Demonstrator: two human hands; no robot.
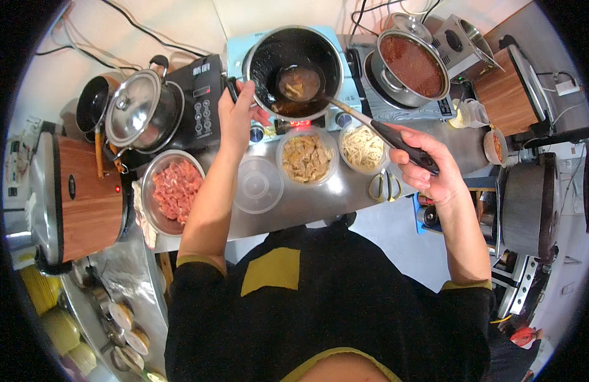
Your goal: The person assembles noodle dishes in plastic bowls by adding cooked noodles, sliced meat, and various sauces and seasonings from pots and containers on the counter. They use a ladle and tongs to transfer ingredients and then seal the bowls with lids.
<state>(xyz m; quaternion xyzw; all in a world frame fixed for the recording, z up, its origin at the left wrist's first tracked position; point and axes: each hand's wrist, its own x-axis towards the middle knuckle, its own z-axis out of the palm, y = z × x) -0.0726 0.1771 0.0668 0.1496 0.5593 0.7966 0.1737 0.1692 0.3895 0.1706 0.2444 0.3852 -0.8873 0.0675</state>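
Note:
My left hand (239,106) is closed around the black side handle (232,90) of a deep dark-lined pot (260,56), on a light-blue cooktop (350,89). My right hand (428,159) grips the black handle of a ladle (396,139). The ladle's bowl sits inside the pot and holds brownish broth with pale pieces. Dark liquid shows low on the pot's near side. Just in front stand a round plastic tub of cooked-looking slices (307,158) and another tub of pale strips (363,146), the latter close to my right hand.
A clear lid (259,184) and scissors (385,186) lie near the counter's front edge. Raw meat fills a metal bowl (153,210) at left, below a lidded pan (134,111). At right stands a pot of red sauce (412,67). Cables (161,43) run along the wall.

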